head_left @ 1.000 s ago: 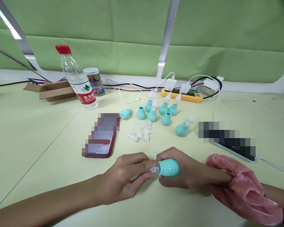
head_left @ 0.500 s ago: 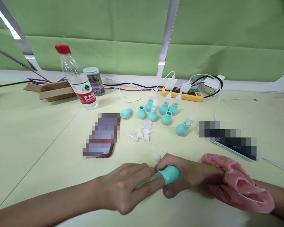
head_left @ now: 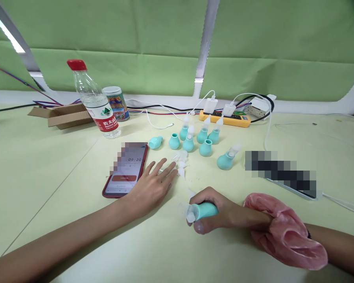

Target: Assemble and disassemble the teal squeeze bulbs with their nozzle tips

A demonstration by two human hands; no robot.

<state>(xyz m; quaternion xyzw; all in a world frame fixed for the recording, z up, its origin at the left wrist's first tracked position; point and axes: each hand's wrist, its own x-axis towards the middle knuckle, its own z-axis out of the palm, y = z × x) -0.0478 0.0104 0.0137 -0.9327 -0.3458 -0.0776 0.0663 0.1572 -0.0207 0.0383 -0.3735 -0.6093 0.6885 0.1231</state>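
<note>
Right grip around teal bulb

At five o'clock, the right hand hid the far end of a blue-green bulb; nearby specks were too small to identify. At seven, the left hand partly covered some plastic parts. Blocky blur masked part of the red-edged phone at eight. Both forearms ran out of view.

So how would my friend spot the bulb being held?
Over the pale-yellow table, find the big pink scrunchie. The right hand just past it grips a turquoise squeeze bulb, its clear nozzle pointing left. That's the only one held; the other bulbs rest on the table.
</note>
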